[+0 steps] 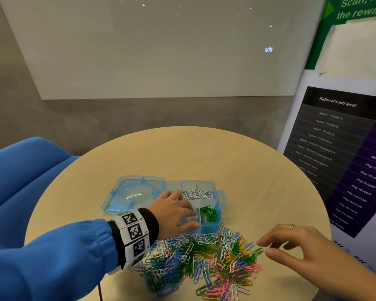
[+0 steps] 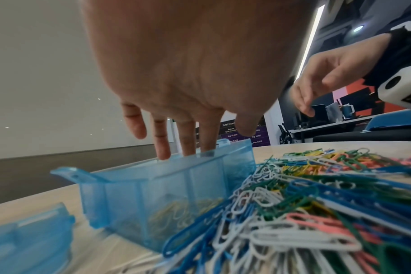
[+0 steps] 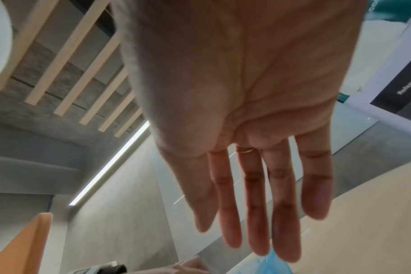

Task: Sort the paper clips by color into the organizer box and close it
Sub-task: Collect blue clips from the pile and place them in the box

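Round wooden table (image 1: pixel 204 153), head view. At centre, translucent blue organizer box (image 1: pixel 211 228), lid (image 1: pixel 126 194) swung flat toward 9 o'clock. White clips (image 1: pixel 197 194) filling the 12 o'clock compartment; green clips (image 1: pixel 208 213) in the 3 o'clock compartment; yellowish clips faintly visible through the near wall in the left-wrist view. Mixed pile of paper clips (image 1: pixel 204 257) (white, blue, green, pink, yellow) heaped at 6 o'clock of the box, touching its near wall.

Left hand (image 1: pixel 174 211) laid over the box's 9 o'clock half, fingers (image 2: pixel 162 146) extended and loose, tips at the inner dividers, thumb against the near wall; nothing pinched. Right hand (image 1: pixel 295 246) poised at 3 o'clock of the pile, just above it, fingers spread and relaxed, empty; ring on one finger; palm flat and open in the right-wrist view.

Step judged in hand: mid-sort, far from done, most clips loose on the table, lid not yet closed. Next move likely calls for pinching out clips of one colour from a tangled heap, separating hooked neighbours, then dropping them into the matching compartment without spill across dividers.
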`<state>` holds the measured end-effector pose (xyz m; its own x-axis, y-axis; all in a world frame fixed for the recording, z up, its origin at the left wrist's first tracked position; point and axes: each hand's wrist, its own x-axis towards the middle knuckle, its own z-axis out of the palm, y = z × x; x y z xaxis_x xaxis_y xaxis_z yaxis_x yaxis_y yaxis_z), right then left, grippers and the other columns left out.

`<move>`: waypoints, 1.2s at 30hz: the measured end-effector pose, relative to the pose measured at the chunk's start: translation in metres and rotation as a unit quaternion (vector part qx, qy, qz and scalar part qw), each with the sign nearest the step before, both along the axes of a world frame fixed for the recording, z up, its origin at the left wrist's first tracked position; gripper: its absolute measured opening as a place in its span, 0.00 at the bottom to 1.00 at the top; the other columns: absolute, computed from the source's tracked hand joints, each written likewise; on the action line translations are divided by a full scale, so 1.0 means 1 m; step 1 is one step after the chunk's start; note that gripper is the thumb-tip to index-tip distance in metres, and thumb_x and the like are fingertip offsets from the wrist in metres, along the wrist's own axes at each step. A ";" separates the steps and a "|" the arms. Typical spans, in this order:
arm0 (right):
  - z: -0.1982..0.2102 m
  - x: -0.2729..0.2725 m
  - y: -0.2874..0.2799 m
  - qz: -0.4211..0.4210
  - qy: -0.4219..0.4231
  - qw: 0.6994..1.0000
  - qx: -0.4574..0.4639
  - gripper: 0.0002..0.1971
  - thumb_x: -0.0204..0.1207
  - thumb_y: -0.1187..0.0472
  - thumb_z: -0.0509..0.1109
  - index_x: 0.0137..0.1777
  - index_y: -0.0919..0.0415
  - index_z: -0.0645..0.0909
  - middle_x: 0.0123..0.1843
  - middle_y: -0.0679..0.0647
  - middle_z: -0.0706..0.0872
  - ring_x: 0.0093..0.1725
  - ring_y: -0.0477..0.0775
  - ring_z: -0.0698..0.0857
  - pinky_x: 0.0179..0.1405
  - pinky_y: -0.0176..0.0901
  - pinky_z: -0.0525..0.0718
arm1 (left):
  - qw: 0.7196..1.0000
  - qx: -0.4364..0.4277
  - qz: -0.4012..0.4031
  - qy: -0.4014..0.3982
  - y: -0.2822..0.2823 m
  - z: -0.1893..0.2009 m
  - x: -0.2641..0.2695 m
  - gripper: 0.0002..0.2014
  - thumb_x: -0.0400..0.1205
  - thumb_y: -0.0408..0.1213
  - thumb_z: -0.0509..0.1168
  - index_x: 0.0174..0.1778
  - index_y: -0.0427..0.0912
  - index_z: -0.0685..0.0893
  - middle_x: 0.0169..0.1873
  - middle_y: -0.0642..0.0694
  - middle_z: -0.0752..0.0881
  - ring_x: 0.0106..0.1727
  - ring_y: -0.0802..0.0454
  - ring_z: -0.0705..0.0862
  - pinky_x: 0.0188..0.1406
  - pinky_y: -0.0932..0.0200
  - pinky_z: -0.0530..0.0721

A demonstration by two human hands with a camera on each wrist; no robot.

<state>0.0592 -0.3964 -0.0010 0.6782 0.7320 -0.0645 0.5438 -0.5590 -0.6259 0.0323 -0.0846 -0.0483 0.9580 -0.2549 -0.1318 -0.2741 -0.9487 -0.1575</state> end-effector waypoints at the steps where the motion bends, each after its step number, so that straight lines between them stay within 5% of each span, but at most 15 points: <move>1: 0.000 -0.001 0.000 0.001 0.003 1.000 -0.003 0.18 0.60 0.27 0.59 0.51 0.19 0.79 0.49 0.25 0.85 0.56 0.32 0.83 0.53 0.30 0.81 | 1.000 -0.003 -0.003 0.007 -0.002 0.000 0.000 0.49 0.70 0.71 0.21 0.76 0.58 0.72 0.73 0.59 0.74 0.69 0.50 0.65 0.68 0.50 0.62; 6: 0.001 0.000 -0.001 -0.004 0.002 1.000 -0.018 0.23 0.60 0.27 0.59 0.49 0.32 0.86 0.51 0.25 0.85 0.56 0.32 0.83 0.55 0.34 0.82 | 1.000 0.001 -0.009 0.010 -0.001 -0.003 -0.002 0.47 0.71 0.72 0.24 0.69 0.59 0.80 0.73 0.59 0.72 0.72 0.52 0.63 0.71 0.49 0.56; 9: 0.001 0.000 -0.001 -0.007 0.004 1.000 -0.019 0.22 0.60 0.26 0.59 0.49 0.29 0.85 0.51 0.25 0.85 0.56 0.33 0.83 0.55 0.34 0.82 | 1.000 -0.017 -0.007 -0.007 -0.001 -0.001 0.000 0.49 0.71 0.72 0.24 0.62 0.55 0.86 0.70 0.59 0.76 0.71 0.53 0.65 0.70 0.49 0.57; 15: 0.001 0.000 0.001 0.008 0.015 0.999 -0.040 0.26 0.58 0.25 0.57 0.50 0.32 0.85 0.52 0.22 0.83 0.58 0.32 0.82 0.57 0.32 0.81 | 1.000 -0.015 -0.013 -0.001 -0.001 -0.008 0.003 0.41 0.75 0.70 0.27 0.70 0.62 0.77 0.69 0.56 0.75 0.71 0.52 0.66 0.70 0.47 0.57; 21: 0.001 0.001 -0.002 0.003 0.012 0.999 -0.037 0.22 0.58 0.25 0.57 0.52 0.20 0.78 0.52 0.23 0.84 0.57 0.33 0.83 0.56 0.32 0.82 | 1.000 -0.001 -0.007 -0.029 0.001 -0.007 0.007 0.47 0.74 0.70 0.25 0.53 0.49 0.87 0.60 0.56 0.80 0.62 0.52 0.71 0.66 0.48 0.61; 25: -0.001 0.002 0.000 0.015 0.018 0.999 -0.046 0.27 0.58 0.25 0.56 0.51 0.31 0.84 0.52 0.22 0.83 0.57 0.32 0.82 0.57 0.33 0.82 | 1.000 0.010 -0.003 -0.013 0.000 -0.014 0.011 0.43 0.76 0.71 0.30 0.66 0.53 0.81 0.62 0.54 0.79 0.63 0.50 0.70 0.66 0.48 0.63; 29: 0.000 0.001 -0.001 0.014 0.003 0.999 -0.043 0.26 0.59 0.26 0.57 0.52 0.32 0.84 0.51 0.23 0.84 0.57 0.33 0.82 0.57 0.34 0.82 | 1.000 0.013 -0.013 0.006 -0.001 -0.015 0.013 0.43 0.74 0.74 0.30 0.74 0.59 0.73 0.65 0.54 0.76 0.66 0.50 0.68 0.69 0.46 0.63; 36: -0.008 0.000 -0.001 0.019 -0.013 0.999 -0.037 0.07 0.78 0.46 0.69 0.52 0.35 0.85 0.51 0.24 0.85 0.55 0.34 0.83 0.56 0.35 0.82 | 0.999 -0.007 -0.033 -0.012 0.005 -0.007 0.009 0.43 0.74 0.72 0.29 0.74 0.58 0.74 0.67 0.55 0.76 0.69 0.52 0.68 0.70 0.48 0.60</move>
<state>0.0596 -0.3975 -0.0094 0.6515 0.7516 -0.1032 0.5811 -0.5819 -0.5690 0.0416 -0.0797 -0.0550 0.9420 -0.3190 -0.1045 -0.3320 -0.9311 -0.1512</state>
